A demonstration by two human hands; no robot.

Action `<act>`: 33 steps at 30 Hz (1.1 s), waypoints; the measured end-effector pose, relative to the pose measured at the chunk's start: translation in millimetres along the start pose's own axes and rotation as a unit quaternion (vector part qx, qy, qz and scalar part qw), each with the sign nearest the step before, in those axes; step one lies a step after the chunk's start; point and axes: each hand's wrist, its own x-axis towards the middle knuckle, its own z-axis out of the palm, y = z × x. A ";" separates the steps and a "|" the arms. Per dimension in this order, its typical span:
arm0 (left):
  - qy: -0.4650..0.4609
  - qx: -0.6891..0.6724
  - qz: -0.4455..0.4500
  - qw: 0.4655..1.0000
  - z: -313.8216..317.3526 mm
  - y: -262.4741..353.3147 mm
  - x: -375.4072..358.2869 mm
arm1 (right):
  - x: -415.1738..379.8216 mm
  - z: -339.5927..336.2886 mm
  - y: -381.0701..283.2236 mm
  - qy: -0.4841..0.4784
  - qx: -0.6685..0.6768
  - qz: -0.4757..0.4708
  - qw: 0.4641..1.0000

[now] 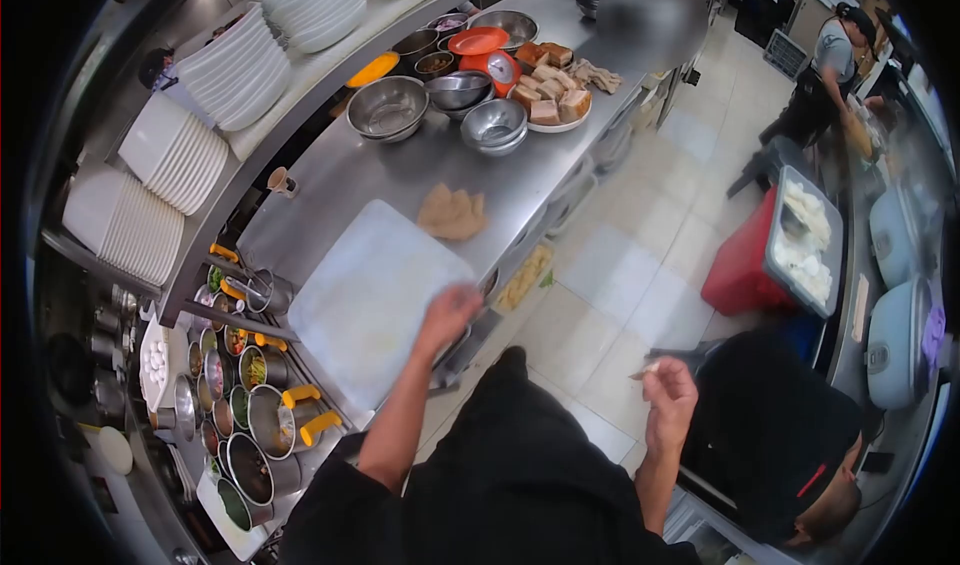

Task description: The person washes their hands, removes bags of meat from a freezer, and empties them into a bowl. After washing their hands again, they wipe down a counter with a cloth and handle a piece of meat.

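My left hand (pixel 452 317) is over the near right edge of a white cutting board (pixel 375 285), blurred, with its fingers curled; what it holds, if anything, cannot be made out. Out over the floor on the right, my right hand (pixel 670 390) pinches a small pale piece (pixel 643 373) between thumb and fingertips. Beyond the board, a crumpled tan cloth (pixel 452 213) lies on the steel counter (pixel 340 155).
Metal bowls (pixel 388 108) and a plate of meat blocks (pixel 548 100) stand farther back. Ingredient pots (pixel 262 425) line the left. A person in black (pixel 775 425) bends close at right, near a red bin (pixel 742 270). Stacked plates (pixel 235 70) fill the shelf.
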 end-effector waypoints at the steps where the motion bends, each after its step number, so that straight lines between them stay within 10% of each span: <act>1: 0.073 0.066 0.059 0.993 -6.7 17.5 25.1 | 5.3 0.3 0.7 -0.009 0.000 0.002 1.000; 9: 0.196 0.265 -0.093 0.940 6.8 29.2 193.4 | 84.0 9.5 -6.6 -0.064 0.016 0.008 0.998; 13: 0.285 0.375 0.137 0.871 64.9 6.5 207.5 | 138.5 14.0 -18.4 -0.022 -0.003 0.021 1.000; 18: 0.160 0.229 0.341 0.898 157.7 59.4 232.1 | 211.9 23.6 -49.2 -0.016 -0.037 0.026 0.999; 23: 0.046 0.046 0.316 0.946 216.0 154.8 295.9 | 270.6 29.7 -70.6 -0.001 -0.025 -0.021 0.999; 33: 0.212 0.147 0.278 0.925 294.5 229.9 475.0 | 346.1 -8.1 -68.2 0.112 -0.006 -0.003 0.994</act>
